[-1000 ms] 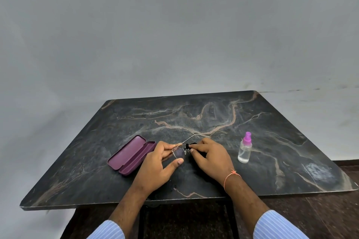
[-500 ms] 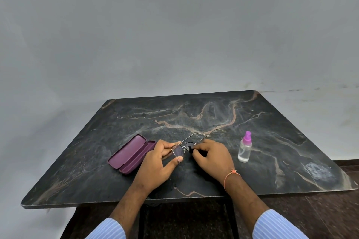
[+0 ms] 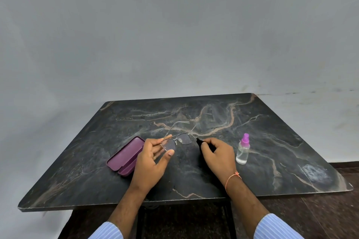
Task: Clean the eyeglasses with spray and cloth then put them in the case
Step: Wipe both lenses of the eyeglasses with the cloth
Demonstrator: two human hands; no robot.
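Note:
My left hand [image 3: 153,159] pinches the left lens of thin metal-framed eyeglasses [image 3: 183,138], held just above the table with their temples unfolded and pointing away from me. My right hand [image 3: 218,154] is closed on a small black cloth [image 3: 199,141], a short gap to the right of the right lens and not touching it. An open purple glasses case [image 3: 125,156] lies on the table left of my left hand. A small clear spray bottle with a pink top [image 3: 242,150] stands upright to the right of my right hand.
Everything sits on a dark marble table [image 3: 272,141] whose near edge runs just under my wrists. A plain grey wall stands behind the table. Brown floor shows at the right and below.
My right hand with the cloth has drawn away from the right lens to the right. My left hand has lifted and tilted the glasses so both lenses show.

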